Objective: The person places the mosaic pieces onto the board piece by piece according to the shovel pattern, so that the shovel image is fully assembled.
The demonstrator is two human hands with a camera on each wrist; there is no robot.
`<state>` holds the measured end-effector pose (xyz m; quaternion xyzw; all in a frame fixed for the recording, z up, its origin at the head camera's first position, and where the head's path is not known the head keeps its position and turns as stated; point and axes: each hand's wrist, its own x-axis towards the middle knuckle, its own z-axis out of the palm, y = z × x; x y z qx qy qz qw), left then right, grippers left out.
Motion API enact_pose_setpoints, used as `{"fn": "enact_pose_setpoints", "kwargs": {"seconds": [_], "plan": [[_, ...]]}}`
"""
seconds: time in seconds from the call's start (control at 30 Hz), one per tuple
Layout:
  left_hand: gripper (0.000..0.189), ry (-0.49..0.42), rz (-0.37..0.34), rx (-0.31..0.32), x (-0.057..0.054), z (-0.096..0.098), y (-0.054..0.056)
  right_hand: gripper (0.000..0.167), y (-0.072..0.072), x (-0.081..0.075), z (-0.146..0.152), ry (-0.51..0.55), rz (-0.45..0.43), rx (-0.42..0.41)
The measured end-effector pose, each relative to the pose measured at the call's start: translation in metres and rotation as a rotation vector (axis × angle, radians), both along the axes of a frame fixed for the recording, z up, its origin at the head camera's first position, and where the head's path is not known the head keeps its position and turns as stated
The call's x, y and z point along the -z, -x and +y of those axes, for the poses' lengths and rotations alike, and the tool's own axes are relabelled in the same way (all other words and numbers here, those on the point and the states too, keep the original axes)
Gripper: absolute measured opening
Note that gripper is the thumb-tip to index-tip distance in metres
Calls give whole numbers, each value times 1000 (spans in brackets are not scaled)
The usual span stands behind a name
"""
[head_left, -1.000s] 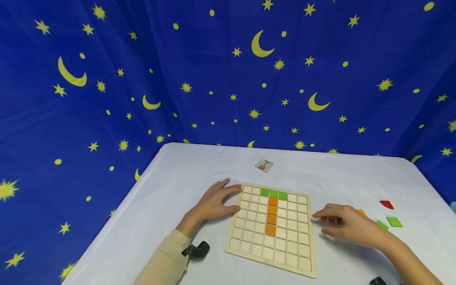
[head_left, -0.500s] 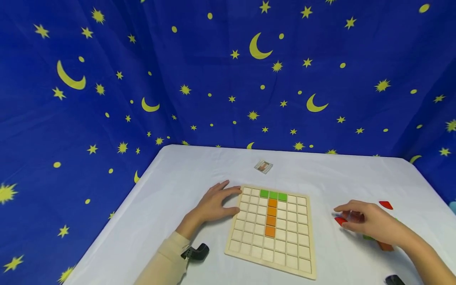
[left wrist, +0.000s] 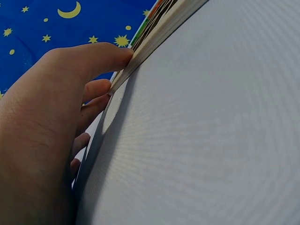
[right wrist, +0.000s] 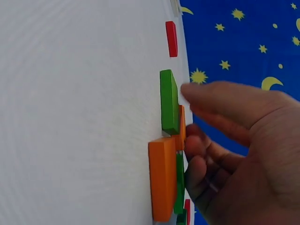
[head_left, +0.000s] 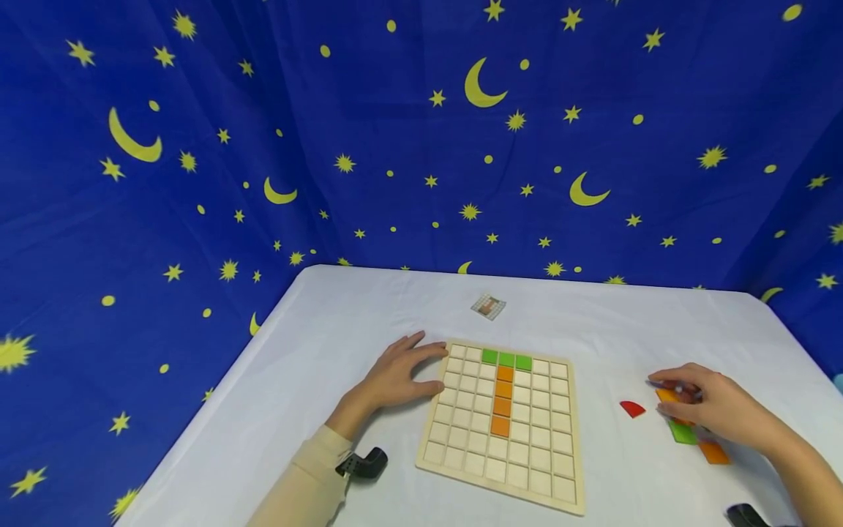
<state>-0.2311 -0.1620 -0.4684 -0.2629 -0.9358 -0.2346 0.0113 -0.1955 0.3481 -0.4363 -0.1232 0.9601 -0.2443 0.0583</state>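
Left hand (head_left: 394,375), spread wide, touches the grid board (head_left: 461,432) at ten o'clock; right hand (head_left: 721,406), loosely parted, nears an orange tile (head_left: 667,395) at three o'clock.

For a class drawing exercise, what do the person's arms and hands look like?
The left hand is ungloved, below a beige sleeve; a curved black device sits at the cuff. The right hand is ungloved too, its visible forearm bare, with a black part nearby.
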Motion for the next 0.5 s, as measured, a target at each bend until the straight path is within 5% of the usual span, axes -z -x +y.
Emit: {"fn": "enact_pose_setpoints", "kwargs": {"seconds": [0.5], "plan": [[60,-7,4,-8,2,-3,0,45,2,1,2,-11,-50,33]]}}
